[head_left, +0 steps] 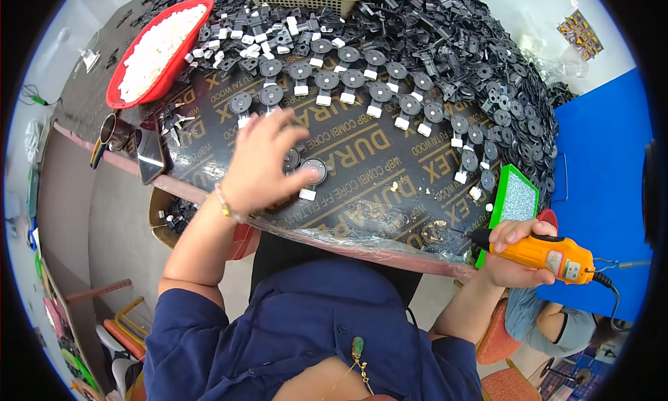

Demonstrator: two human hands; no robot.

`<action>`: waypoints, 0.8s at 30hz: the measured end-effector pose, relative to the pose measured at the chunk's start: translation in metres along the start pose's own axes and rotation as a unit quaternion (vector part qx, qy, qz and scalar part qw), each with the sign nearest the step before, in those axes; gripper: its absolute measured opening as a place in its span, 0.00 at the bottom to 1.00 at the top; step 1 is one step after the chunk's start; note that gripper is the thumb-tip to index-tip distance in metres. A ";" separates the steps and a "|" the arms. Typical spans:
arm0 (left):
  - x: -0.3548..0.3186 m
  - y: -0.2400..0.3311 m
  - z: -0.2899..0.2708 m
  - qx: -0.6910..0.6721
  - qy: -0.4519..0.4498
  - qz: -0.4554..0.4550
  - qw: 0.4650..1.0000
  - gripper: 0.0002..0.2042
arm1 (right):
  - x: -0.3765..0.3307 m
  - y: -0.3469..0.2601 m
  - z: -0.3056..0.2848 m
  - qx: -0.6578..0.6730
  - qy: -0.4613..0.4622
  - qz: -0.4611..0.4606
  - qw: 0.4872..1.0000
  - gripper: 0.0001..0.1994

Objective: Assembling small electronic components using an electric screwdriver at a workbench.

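Left hand (259, 163), fingers spread, over black disc part (313, 170) mid-worktop (376, 192), steadying it; right hand (511, 251) clamped on orange driver (550, 256) at worktop edge, ready; finished parts (348, 81) rowed behind.

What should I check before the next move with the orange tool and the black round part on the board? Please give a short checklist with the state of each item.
1. Left hand is on the black round part: ok, its fingers rest at the part.
2. Right hand grips the orange tool: ok, fingers are wrapped around it.
3. Tool tip is at the part: not ok, the tip is far to the right, near the board's edge.
4. White piece is fitted to the part: cannot tell.
5. Tool cable hangs free: ok, nothing lies on it.
6. Board around the part: ok, only small crumbs nearby.
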State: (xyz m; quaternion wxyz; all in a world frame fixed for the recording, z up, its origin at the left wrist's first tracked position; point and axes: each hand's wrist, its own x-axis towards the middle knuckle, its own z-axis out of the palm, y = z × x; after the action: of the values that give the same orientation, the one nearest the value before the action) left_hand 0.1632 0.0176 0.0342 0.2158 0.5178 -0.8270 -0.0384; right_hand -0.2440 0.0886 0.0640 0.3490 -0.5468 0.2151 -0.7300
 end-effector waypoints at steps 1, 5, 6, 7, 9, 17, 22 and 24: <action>0.006 -0.013 -0.004 0.027 0.040 -0.004 0.999 0.27 | 0.000 0.000 0.001 -0.003 0.003 -0.005 1.000 0.42; 0.039 -0.075 -0.006 0.087 0.073 -0.056 0.992 0.17 | 0.003 0.007 0.007 0.020 -0.013 -0.014 1.000 0.43; 0.045 -0.082 -0.006 0.085 0.073 -0.054 0.992 0.17 | 0.003 0.007 0.010 0.010 -0.012 -0.017 1.000 0.43; 0.049 -0.086 -0.006 0.079 0.031 -0.061 0.995 0.15 | 0.004 0.007 0.011 -0.001 -0.011 -0.020 1.000 0.43; 0.055 -0.088 -0.005 0.068 -0.011 -0.058 0.996 0.13 | 0.002 0.001 0.010 -0.018 0.003 -0.022 1.000 0.42; 0.070 0.012 -0.023 -0.032 0.085 0.073 0.993 0.20 | -0.004 -0.037 -0.039 -0.109 0.112 -0.032 0.987 0.43; 0.061 0.117 0.005 -0.138 0.007 0.179 0.974 0.23 | -0.007 -0.046 -0.083 -0.231 0.200 -0.042 0.951 0.40; 0.058 0.133 0.032 -0.162 -0.023 0.189 0.968 0.24 | -0.007 -0.048 -0.102 -0.306 0.226 -0.059 0.923 0.38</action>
State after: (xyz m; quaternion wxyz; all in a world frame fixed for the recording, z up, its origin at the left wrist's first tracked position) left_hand 0.0171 0.0229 0.0624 0.2811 0.3095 -0.8973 -0.1419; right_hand -0.3527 0.1183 0.0615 0.0630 -0.4590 0.4691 -0.7519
